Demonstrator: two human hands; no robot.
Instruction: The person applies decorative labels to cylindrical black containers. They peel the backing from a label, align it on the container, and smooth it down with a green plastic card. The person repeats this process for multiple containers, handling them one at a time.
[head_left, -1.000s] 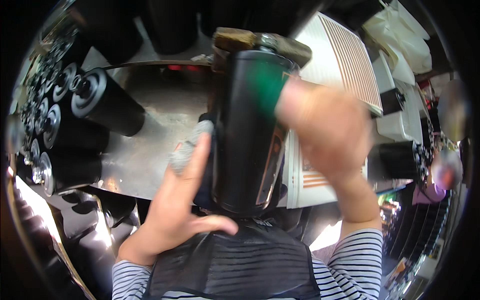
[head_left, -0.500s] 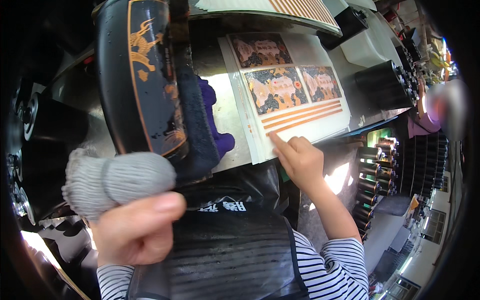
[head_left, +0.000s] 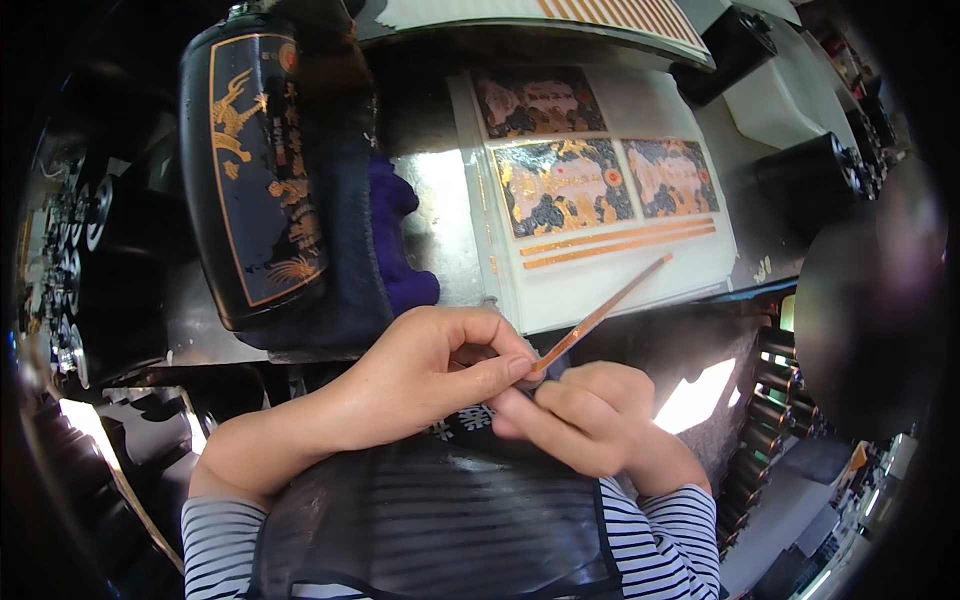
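Left of the label sheet (head_left: 640,262) we see a black bottle (head_left: 255,170) lying on dark cloth (head_left: 345,280). Below the sheet, our left hand (head_left: 430,365) pinches the near end of a thin orange-gold strip (head_left: 600,313); our right hand (head_left: 585,415), curled, touches that end too.

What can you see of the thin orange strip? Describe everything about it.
The strip is long, narrow, flat and orange-gold with a slight shine, like foil or label material. It slants up to the right. Its lower end is pinched between the left hand and the right hand, close above the dark apron. Its upper end reaches the lower edge of the white label sheet, where two like strips lie.
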